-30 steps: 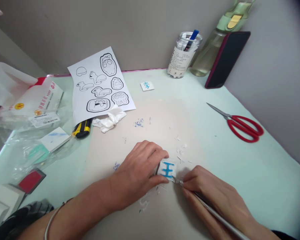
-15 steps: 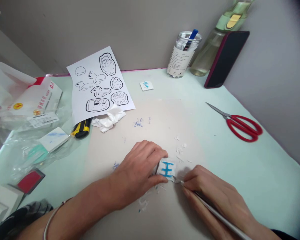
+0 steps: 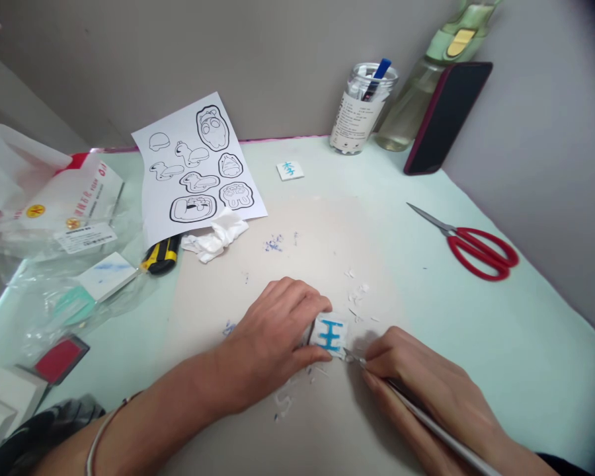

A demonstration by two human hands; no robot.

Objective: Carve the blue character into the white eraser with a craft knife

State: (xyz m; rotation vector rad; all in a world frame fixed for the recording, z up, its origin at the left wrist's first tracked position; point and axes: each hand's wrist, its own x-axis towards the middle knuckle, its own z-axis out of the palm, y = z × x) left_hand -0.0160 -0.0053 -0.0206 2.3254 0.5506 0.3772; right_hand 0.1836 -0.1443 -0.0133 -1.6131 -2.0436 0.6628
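A small white block [image 3: 330, 334] with a raised blue character lies on the beige mat [image 3: 322, 264]. My left hand [image 3: 277, 337] grips its left side, thumb at the lower edge and fingers at the upper edge. In my right hand [image 3: 411, 377] is a thin silver carving knife [image 3: 436, 430], held like a pen, its blade tip at the block's lower right corner. White shavings [image 3: 359, 294] lie beside and below the block, and blue crumbs [image 3: 274, 243] lie further up the mat.
Red-handled scissors [image 3: 480, 254] lie at right. Behind stand a phone [image 3: 446, 119], a bottle [image 3: 401, 112] and a pen jar [image 3: 354, 122]. At left are a printed sheet [image 3: 178, 139], tissue [image 3: 215, 238], yellow-black cutter [image 3: 163, 256], plastic bag [image 3: 89, 192] and red ink pad [image 3: 62, 359].
The blade tip has shifted slightly up and left against the block's lower right corner. My left hand keeps its grip on the block.
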